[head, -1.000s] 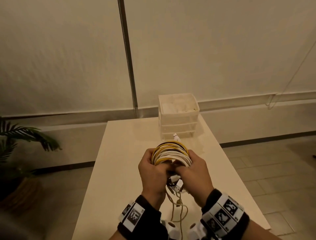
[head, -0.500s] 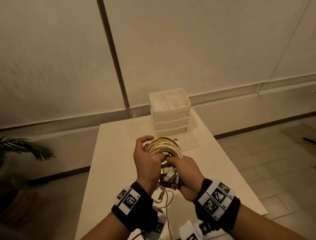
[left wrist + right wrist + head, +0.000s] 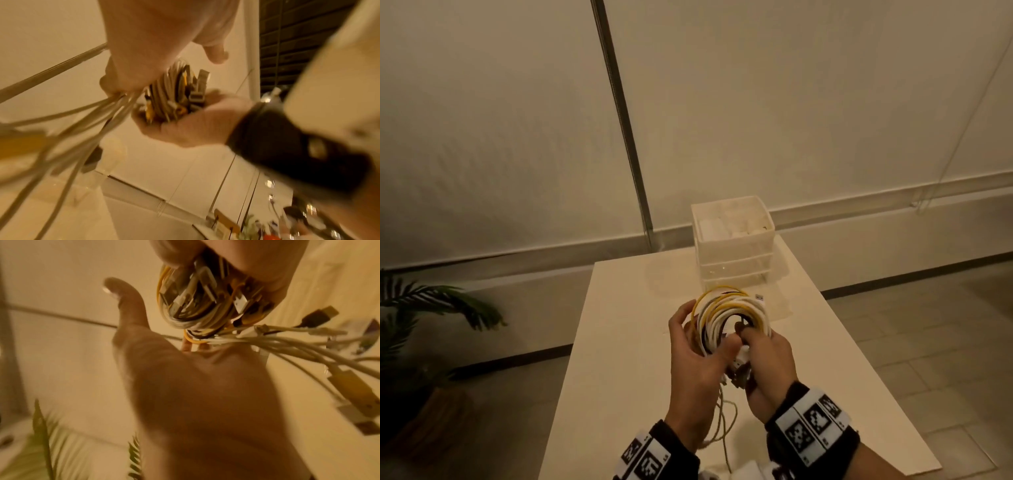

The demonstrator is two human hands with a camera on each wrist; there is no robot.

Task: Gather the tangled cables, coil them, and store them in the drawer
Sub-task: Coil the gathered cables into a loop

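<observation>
A coil of white, yellow and dark cables (image 3: 732, 313) is held upright above the white table (image 3: 619, 342). My left hand (image 3: 703, 334) cups its left side, fingers behind and thumb across the lower strands. My right hand (image 3: 748, 339) pinches the bottom of the coil, where the plugs bunch together. Loose cable ends (image 3: 724, 425) hang below my hands toward the table. The right wrist view shows the coil (image 3: 201, 305) gripped from above and plugs (image 3: 308, 345) trailing right. The white drawer unit (image 3: 734, 253) stands at the table's far end, with its drawer fronts pushed in.
The drawer unit's open top tray holds pale items. A potted palm (image 3: 431, 308) stands on the floor left of the table. A wall with a metal strip (image 3: 626, 137) runs behind. Tiled floor lies to the right of the table.
The coil has turned so its ring faces me more. My left hand has slid to the coil's left side with looser fingers. The right hand keeps its pinch at the bottom.
</observation>
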